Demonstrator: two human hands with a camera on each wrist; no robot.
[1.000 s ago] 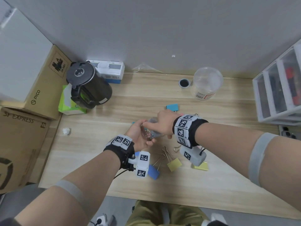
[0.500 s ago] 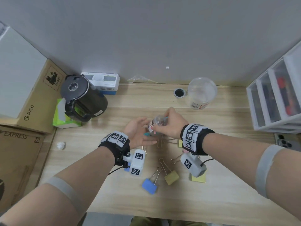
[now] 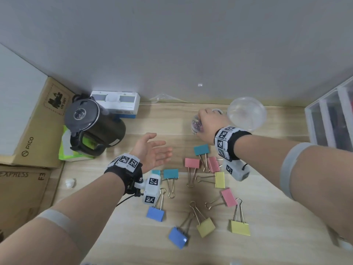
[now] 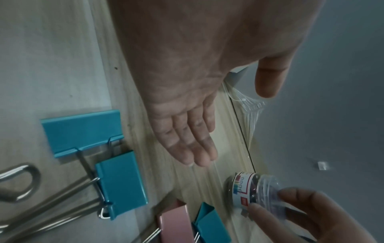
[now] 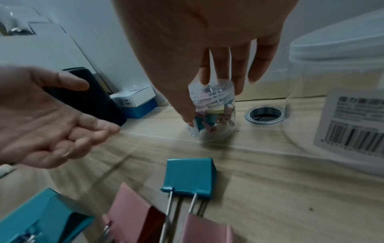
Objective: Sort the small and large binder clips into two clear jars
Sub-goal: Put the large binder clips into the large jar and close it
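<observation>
My right hand (image 3: 205,122) grips the lidded small clear jar (image 3: 196,127) from above, fingers round its lid (image 5: 216,89). Small coloured clips fill the small jar (image 5: 214,118), which is low over the table's far side; contact with the wood is unclear. Just right of it stands the large clear jar (image 3: 246,113), also seen as the large jar (image 5: 336,85) with a barcode label. My left hand (image 3: 161,146) hovers palm up, fingers straight and empty. Several large binder clips lie near me, among them a teal clip (image 3: 201,149), a pink clip (image 3: 192,163) and a yellow clip (image 3: 240,227).
A black kettle (image 3: 93,127) stands at the left over a green tissue pack (image 3: 66,148). A white and blue box (image 3: 116,104) sits by the wall. A metal cable hole (image 5: 265,115) lies between the jars. Clear plastic drawers (image 3: 332,119) stand at the right, cardboard boxes (image 3: 38,131) at the left.
My right hand has carried the small jar away from my left hand, back and to the right beside the large jar. My left hand has let go and spread out.
</observation>
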